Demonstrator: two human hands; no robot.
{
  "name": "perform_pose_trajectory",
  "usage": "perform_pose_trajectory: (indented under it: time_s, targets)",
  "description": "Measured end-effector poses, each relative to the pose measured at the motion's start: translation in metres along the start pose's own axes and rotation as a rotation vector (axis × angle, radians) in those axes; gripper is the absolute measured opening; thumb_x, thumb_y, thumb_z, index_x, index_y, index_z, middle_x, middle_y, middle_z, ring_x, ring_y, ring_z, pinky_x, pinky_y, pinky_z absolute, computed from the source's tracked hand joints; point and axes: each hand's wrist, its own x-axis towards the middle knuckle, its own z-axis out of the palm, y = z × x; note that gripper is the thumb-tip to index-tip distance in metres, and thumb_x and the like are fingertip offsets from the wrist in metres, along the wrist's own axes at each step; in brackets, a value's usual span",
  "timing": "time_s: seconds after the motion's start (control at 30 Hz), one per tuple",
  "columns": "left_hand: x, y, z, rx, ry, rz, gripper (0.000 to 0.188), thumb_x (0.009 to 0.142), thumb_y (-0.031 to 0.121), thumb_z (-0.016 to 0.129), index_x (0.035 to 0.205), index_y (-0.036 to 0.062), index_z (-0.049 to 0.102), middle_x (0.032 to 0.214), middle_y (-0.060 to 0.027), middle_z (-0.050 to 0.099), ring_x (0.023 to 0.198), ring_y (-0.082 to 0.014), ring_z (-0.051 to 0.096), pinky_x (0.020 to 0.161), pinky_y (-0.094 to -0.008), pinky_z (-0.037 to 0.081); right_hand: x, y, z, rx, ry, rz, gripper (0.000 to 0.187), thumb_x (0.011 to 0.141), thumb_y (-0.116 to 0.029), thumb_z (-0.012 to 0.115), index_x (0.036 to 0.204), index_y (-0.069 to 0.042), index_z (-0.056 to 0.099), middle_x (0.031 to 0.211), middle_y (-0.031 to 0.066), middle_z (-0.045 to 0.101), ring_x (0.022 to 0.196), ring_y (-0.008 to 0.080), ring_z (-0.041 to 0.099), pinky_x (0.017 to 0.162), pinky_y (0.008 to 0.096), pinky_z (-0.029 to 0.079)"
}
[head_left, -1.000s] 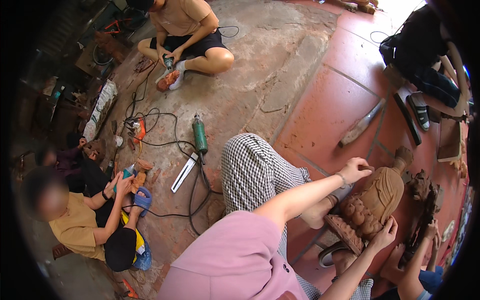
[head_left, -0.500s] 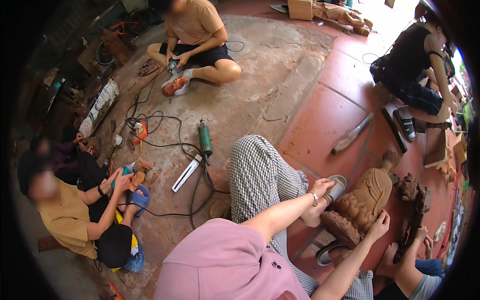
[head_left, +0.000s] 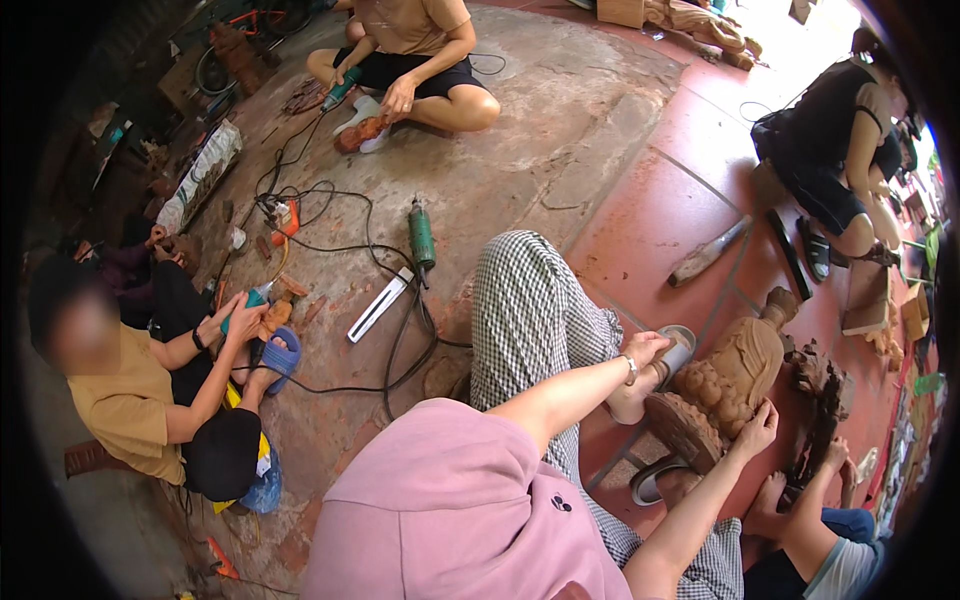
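Observation:
A brown carved statue (head_left: 748,355) lies on the tiles in front of me at the right. Its round base points to my feet and its narrow head end points away. My right hand (head_left: 757,432) has its fingers pinched together against the statue's near side; anything small between them is hidden. Just beyond the base, my left hand (head_left: 645,350), with a bracelet at the wrist, is closed near the statue's far side, above my sandal (head_left: 678,352). What its fingers hold, if anything, I cannot make out.
A green power tool (head_left: 421,240) and a white strip (head_left: 380,305) lie among black cables (head_left: 415,350) on the stone slab. Beyond the statue are a dark piece of wood (head_left: 825,400) and a wooden billet (head_left: 708,252). Several co-workers sit around, two with tools.
The view has shifted slightly. The co-worker at the top has swung the power tool away from the small carving and put a hand on it. My hands stay almost where they were.

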Motion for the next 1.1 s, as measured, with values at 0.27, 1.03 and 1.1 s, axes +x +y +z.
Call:
perform_pose_trajectory:
  time_s: [0.27, 1.03, 1.1]
  targets:
    - [0.006, -0.009, -0.008, 0.094, 0.03, 0.04, 0.022, 0.092, 0.024, 0.07, 0.099, 0.0035, 0.074, 0.09, -0.0038, 0.073, 0.084, -0.0115, 0.066, 0.077, -0.0278, 0.052, 0.001, 0.008, 0.0, 0.011, -0.016, 0.03, 0.024, 0.103, -0.017, 0.06, 0.108, 0.003, 0.071, 0.1, 0.0066, 0.072, 0.092, 0.0145, 0.065, 0.085, 0.0284, 0.052]
    - [-0.001, 0.0, -0.003, 0.204, 0.003, 0.069, 0.022, 0.093, 0.023, 0.073, 0.099, 0.0017, 0.072, 0.091, -0.0014, 0.071, 0.084, -0.0094, 0.064, 0.077, -0.0267, 0.052, 0.002, 0.007, -0.001, 0.028, -0.016, 0.035, 0.023, 0.104, -0.017, 0.06, 0.108, 0.003, 0.071, 0.1, 0.007, 0.072, 0.091, 0.0147, 0.065, 0.084, 0.0284, 0.053]
    - [0.0, -0.001, -0.002, 0.2, 0.004, 0.071, 0.022, 0.092, 0.023, 0.073, 0.099, 0.0016, 0.072, 0.091, -0.0017, 0.072, 0.084, -0.0094, 0.064, 0.076, -0.0265, 0.051, 0.002, 0.008, -0.001, 0.024, -0.013, 0.033, 0.023, 0.104, -0.017, 0.06, 0.108, 0.003, 0.071, 0.1, 0.0069, 0.072, 0.091, 0.0147, 0.065, 0.085, 0.0285, 0.053]
